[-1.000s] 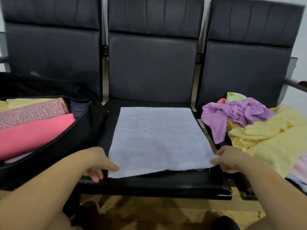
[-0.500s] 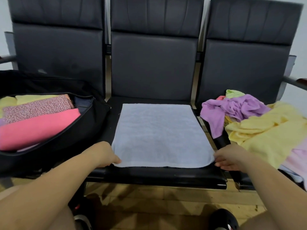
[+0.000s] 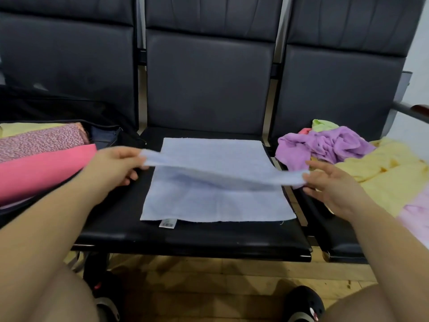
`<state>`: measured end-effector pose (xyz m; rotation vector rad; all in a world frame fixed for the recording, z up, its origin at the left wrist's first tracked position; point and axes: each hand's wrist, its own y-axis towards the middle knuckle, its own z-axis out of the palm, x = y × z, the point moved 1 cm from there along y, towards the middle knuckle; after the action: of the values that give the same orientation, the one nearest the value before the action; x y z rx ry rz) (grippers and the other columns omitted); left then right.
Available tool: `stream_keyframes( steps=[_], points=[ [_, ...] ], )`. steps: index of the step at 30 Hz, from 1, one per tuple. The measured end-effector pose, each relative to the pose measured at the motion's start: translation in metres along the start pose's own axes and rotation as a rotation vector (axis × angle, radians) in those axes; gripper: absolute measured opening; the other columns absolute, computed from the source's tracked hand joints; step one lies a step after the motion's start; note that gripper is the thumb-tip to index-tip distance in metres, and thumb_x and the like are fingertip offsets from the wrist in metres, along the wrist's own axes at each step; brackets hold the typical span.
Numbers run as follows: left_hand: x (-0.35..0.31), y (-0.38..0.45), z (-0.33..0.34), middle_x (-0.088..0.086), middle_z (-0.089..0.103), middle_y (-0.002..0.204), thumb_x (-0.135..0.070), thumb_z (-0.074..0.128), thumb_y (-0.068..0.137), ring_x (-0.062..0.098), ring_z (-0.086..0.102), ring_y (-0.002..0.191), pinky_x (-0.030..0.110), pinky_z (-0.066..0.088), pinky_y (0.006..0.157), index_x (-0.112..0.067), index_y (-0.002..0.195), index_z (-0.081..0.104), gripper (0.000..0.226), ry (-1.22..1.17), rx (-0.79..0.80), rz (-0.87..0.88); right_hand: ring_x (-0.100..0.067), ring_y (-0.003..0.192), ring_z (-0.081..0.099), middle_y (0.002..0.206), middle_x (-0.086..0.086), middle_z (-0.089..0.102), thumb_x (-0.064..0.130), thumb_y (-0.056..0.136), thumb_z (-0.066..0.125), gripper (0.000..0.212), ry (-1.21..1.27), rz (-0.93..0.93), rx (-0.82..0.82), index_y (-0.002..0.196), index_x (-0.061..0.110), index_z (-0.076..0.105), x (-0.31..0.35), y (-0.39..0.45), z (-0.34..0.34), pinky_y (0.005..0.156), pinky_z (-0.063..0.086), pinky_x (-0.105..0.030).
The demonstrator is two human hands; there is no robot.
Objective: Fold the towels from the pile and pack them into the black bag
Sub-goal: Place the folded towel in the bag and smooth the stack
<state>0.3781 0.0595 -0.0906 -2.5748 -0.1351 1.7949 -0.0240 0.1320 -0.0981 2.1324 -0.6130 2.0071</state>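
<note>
Head view, looking down at my two arms and three black seats. On the left seat sits the black bag (image 3: pixel 69 182), open, with its far left side cut off by the edge. Inside it I see a pink towel (image 3: pixel 41 173), a speckled pink towel (image 3: pixel 39 142) behind it, and a bit of yellow towel (image 3: pixel 25 127) at the back.

My left hand (image 3: pixel 116 163) reaches out over the near edge of the bag. Its thumb and fingers pinch the left end of the light blue towel (image 3: pixel 216 180) and hold that end up in the air. My fingers below the cloth are curled.

The blue towel lies on the middle seat (image 3: pixel 197 238). Its raised edge stretches from one hand to the other and hangs over the flat part. That raised part hides some of the towel under it. A small white tag (image 3: pixel 167 223) pokes out at the near edge; I cannot read it.

My right hand (image 3: pixel 329 187) holds the right end of the towel. The thumb is on top and the fingers are spread out under the cloth.

On the right seat is the pile: a purple towel (image 3: pixel 325 145), a green one (image 3: pixel 322 125) mostly hidden behind it, and a big yellow towel (image 3: pixel 390 175) that runs off the right edge.
</note>
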Motion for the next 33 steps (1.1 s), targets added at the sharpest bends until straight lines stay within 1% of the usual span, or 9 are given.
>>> stream_keyframes(
  steps=[3,7,11,15,18,23,28,31,33],
  points=[
    [0.007,0.007,-0.006,-0.009,0.067,0.054,-0.011,0.061,0.091,-0.002,0.044,0.033,0.009,0.035,0.034,-0.017,0.088,0.065,0.008,-0.004,0.015,-0.096,-0.019,0.080,0.062,0.102,-0.011,0.062,-0.001,0.088,0.061,0.040,0.045,-0.001,-0.032,0.125,0.010,0.051,-0.002,0.007,0.005,0.056,0.055,-0.020],
    [0.028,0.008,0.002,0.001,0.065,0.056,-0.006,0.064,0.088,0.007,0.045,0.039,0.013,0.033,0.034,-0.005,0.088,0.067,0.003,0.320,0.222,-0.331,-0.021,0.066,0.061,0.092,-0.017,0.063,-0.005,0.084,0.067,0.035,-0.307,0.261,0.006,0.114,0.006,0.054,-0.034,0.014,0.018,0.041,0.050,-0.019],
    [0.041,0.010,0.010,0.005,0.062,0.056,-0.004,0.067,0.086,0.009,0.048,0.040,0.016,0.038,0.038,0.000,0.085,0.065,0.005,0.469,0.367,-0.434,-0.024,0.064,0.061,0.091,-0.021,0.061,-0.009,0.081,0.066,0.027,-0.426,0.299,-0.037,0.102,0.004,0.056,-0.040,0.024,0.021,0.038,0.049,-0.020],
    [0.044,0.011,0.015,0.006,0.063,0.058,-0.008,0.068,0.086,0.010,0.051,0.041,0.017,0.039,0.039,0.000,0.085,0.064,0.010,0.508,0.355,-0.424,-0.023,0.064,0.059,0.080,-0.018,0.059,-0.009,0.084,0.063,0.017,-0.498,0.346,-0.043,0.087,0.005,0.054,-0.038,0.022,0.024,0.041,0.051,-0.025],
    [0.044,0.005,0.019,0.006,0.062,0.057,-0.014,0.071,0.084,0.010,0.052,0.040,0.016,0.036,0.037,0.001,0.079,0.064,0.018,0.538,0.336,-0.445,-0.021,0.071,0.055,0.087,-0.017,0.057,0.003,0.082,0.071,0.019,-0.619,0.395,-0.056,0.093,-0.002,0.056,-0.043,0.018,0.026,0.053,0.048,-0.028],
    [0.040,-0.006,0.027,-0.001,0.048,0.036,-0.020,0.066,0.087,0.011,0.038,0.034,0.015,0.026,0.038,-0.005,0.064,0.052,0.031,0.636,0.287,-0.393,-0.020,0.072,0.052,0.087,-0.014,0.052,0.010,0.084,0.072,0.027,-0.674,0.404,-0.041,0.095,-0.001,0.050,-0.041,0.011,0.028,0.055,0.045,-0.027],
    [0.038,-0.009,0.031,0.015,0.067,0.063,-0.010,0.050,0.093,0.019,0.061,0.043,0.019,0.042,0.039,0.003,0.096,0.052,0.014,0.374,0.285,-0.451,-0.022,0.070,0.061,0.085,-0.018,0.062,0.002,0.088,0.063,0.015,-0.444,0.404,-0.046,0.099,-0.003,0.054,-0.035,0.008,0.028,0.054,0.050,-0.030],
    [0.034,-0.009,0.027,0.019,0.067,0.075,-0.001,0.053,0.092,0.021,0.067,0.050,0.023,0.050,0.038,0.007,0.113,0.051,0.023,0.060,0.212,-0.434,-0.023,0.071,0.063,0.089,-0.019,0.063,-0.001,0.091,0.056,0.017,-0.267,0.399,-0.010,0.107,-0.002,0.055,-0.029,0.001,0.028,0.046,0.052,-0.028],
    [0.026,-0.012,0.020,0.020,0.065,0.087,0.001,0.055,0.091,0.022,0.069,0.056,0.026,0.052,0.041,0.000,0.130,0.045,0.041,-0.089,0.188,-0.369,-0.025,0.076,0.065,0.100,-0.018,0.062,-0.003,0.093,0.052,0.023,-0.116,0.349,0.020,0.114,0.006,0.052,-0.018,-0.004,0.027,0.051,0.053,-0.031]
  ],
)
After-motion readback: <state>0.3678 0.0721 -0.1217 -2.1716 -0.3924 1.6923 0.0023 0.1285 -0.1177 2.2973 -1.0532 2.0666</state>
